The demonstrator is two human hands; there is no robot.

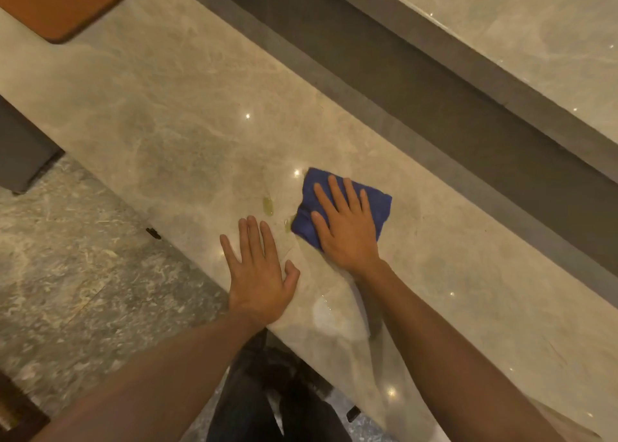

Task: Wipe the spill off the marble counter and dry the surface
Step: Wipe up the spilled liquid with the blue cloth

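The right hand [346,227] is lying flat, fingers spread, pressing a folded blue cloth [378,207] onto the marble counter [167,124]. The left hand [259,271] is resting open and empty, palm down, near the counter's near edge. Yellowish spill [268,206] is sitting just left of the cloth, with another patch touching its left corner. Judgement: wiping is barely under way; spill removal and drying are both outstanding.
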